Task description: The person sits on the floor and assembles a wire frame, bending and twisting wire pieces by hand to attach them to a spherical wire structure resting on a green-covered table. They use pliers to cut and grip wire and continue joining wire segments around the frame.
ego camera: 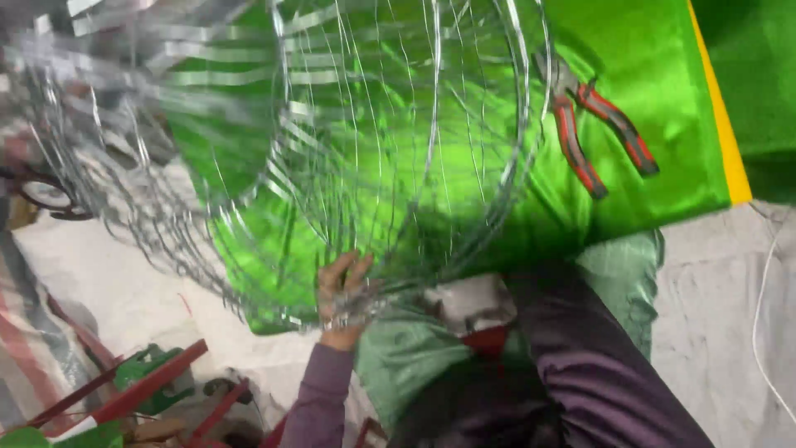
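One hand [342, 292], its side hard to tell, reaches up from a purple sleeve [315, 398], fingers curled closed around the lower rim of a round wire frame [398, 141]. The frame, blurred and partly cut off at the top, hangs over shiny green fabric [647, 75]. Red-handled pliers [599, 124] lie near the fabric's yellow edge. The other hand is hidden.
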